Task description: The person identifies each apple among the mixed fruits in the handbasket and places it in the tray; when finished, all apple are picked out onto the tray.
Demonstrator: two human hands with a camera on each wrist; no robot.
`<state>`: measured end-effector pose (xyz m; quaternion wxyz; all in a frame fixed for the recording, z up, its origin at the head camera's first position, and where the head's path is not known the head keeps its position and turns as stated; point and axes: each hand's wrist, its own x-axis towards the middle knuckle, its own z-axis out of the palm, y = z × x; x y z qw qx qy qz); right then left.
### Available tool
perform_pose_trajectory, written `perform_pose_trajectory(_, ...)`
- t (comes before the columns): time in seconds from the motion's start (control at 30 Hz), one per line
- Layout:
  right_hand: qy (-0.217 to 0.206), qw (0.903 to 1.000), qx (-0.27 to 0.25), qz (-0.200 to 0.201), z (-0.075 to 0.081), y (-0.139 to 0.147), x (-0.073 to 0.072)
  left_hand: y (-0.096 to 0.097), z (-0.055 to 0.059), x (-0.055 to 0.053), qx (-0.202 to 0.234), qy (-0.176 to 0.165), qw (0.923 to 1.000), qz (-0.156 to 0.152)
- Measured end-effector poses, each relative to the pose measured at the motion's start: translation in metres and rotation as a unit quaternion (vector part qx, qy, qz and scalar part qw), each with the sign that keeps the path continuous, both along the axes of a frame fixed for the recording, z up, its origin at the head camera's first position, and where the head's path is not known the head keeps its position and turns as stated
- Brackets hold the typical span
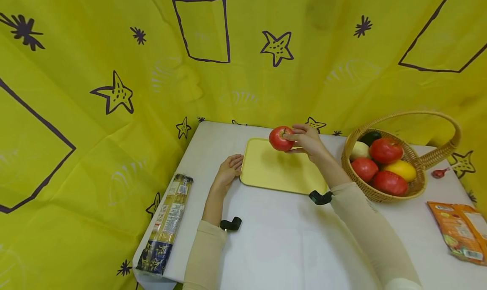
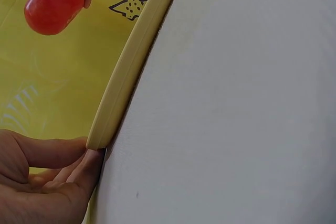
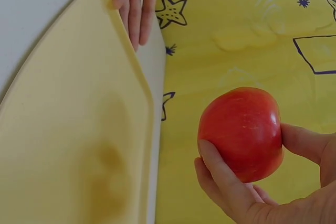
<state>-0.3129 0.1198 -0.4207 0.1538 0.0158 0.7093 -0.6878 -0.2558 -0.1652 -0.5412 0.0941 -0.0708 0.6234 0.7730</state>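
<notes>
A red apple is held in my right hand, up over the far part of a yellow tray. In the right wrist view the thumb and fingers grip the apple from both sides. My left hand is at the tray's left edge. Seen from the left wrist, its thumb and fingers pinch the tray's rim at a corner. The tray lies on a white-covered table, with the apple's shadow on it.
At the right stands a wicker basket with a tall handle, filled with red, yellow, pale and dark green produce. A small dark-red bulb and an orange packet lie beyond it. A spaghetti pack lies along the left edge. Yellow patterned cloth hangs behind.
</notes>
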Motion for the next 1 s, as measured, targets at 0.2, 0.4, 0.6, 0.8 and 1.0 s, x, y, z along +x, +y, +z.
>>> perform_pose_trajectory(0.2,-0.009,0.9999,0.009,0.005,-0.011,-0.013,-0.010,0.001,0.001,0.000,0.002,0.000,1.0000,-0.002)
perform_pose_trajectory(0.4,-0.020,0.9997,0.012,0.007,-0.024,-0.027,-0.021,0.001,0.002,0.001,0.005,0.001,1.0000,0.002)
perform_pose_trajectory(0.6,-0.026,0.9993,0.026,-0.002,-0.036,-0.040,-0.029,0.001,0.002,0.001,0.000,0.003,1.0000,0.002)
perform_pose_trajectory(0.8,-0.038,0.9987,0.034,-0.006,-0.047,-0.052,-0.037,0.000,0.003,0.000,-0.001,-0.001,1.0000,0.006)
perform_pose_trajectory(1.0,-0.059,0.9975,0.034,-0.020,-0.054,-0.060,-0.044,0.000,0.001,-0.001,0.001,-0.001,1.0000,0.007)
